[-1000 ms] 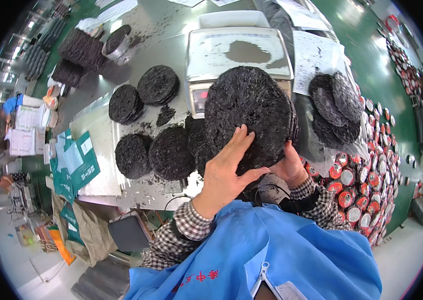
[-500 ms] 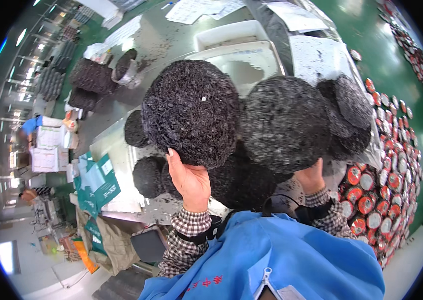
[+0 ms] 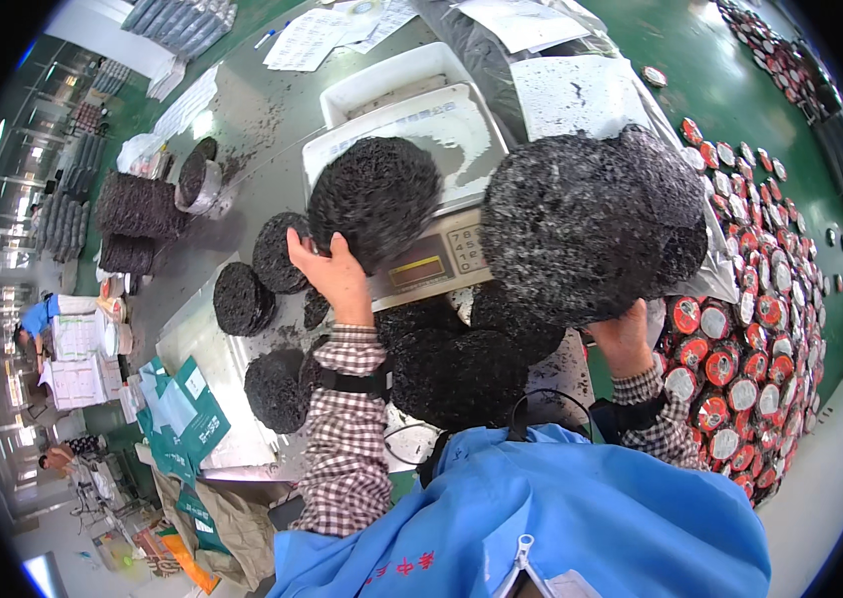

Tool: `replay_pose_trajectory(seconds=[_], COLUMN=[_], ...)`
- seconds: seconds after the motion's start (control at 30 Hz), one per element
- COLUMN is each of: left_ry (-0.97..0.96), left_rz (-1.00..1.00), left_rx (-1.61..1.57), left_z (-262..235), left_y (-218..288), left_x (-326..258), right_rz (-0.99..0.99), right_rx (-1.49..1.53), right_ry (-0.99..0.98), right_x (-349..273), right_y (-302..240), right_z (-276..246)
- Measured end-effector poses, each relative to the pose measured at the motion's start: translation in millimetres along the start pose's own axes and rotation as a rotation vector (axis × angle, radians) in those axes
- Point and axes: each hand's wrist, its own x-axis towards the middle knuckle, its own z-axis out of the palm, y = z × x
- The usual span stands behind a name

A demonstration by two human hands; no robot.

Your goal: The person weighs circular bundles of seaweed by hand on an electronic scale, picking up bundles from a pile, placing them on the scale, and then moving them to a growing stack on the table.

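My left hand (image 3: pixel 334 279) grips the lower edge of a round, black dried seaweed cake (image 3: pixel 376 194), thumb and fingers pinching it. The cake is slightly blurred and hangs over the pan of a digital scale (image 3: pixel 419 271), whose keypad and display show below it. My right hand (image 3: pixel 626 339) is under the near edge of a second, larger-looking seaweed cake (image 3: pixel 561 229), its fingers largely hidden beneath. Behind that cake, on the right, more seaweed cakes (image 3: pixel 673 184) overlap. A dark pile of cakes (image 3: pixel 456 374) lies in front of my body.
Smaller round cakes (image 3: pixel 242 299) lie left of the scale. A white plastic bin (image 3: pixel 396 75) stands behind it. Stacked cakes (image 3: pixel 137 206) sit at the far left, papers (image 3: pixel 581 95) at the back. Many red-and-silver round packs (image 3: pixel 730 364) cover the floor on the right.
My left hand has carried its seaweed cake away from me, over the scale pan, uncovering the scale's panel. The right hand still holds its cake in nearly the same place. The view has shifted.
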Motion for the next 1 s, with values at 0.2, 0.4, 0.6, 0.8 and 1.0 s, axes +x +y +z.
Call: replay_pose_trajectory(seconds=[0.2, 0.4, 0.6, 0.8, 1.0], left_ry=[-0.154, -0.587, -0.885, -0.961, -1.174], left_rz=[0.423, 0.319, 0.387, 0.643, 0.223], left_rx=[0.554, 0.132, 0.324, 0.587, 0.313], left_z=[-7, 9, 38, 55, 52], left_y=[25, 42, 40, 44, 35], left_x=[19, 50, 72, 71, 93], right_rz=[-0.107, -0.021, -0.012, -0.006, 0.015], right_rx=[-0.025, -0.076, -0.058, -0.049, -0.054], right_ry=[0.002, 0.003, 0.007, 0.094, 0.167], right_x=[-14, -2, 15, 19, 21], right_y=[-7, -5, 0, 8, 10], right_z=[29, 14, 31, 22, 19])
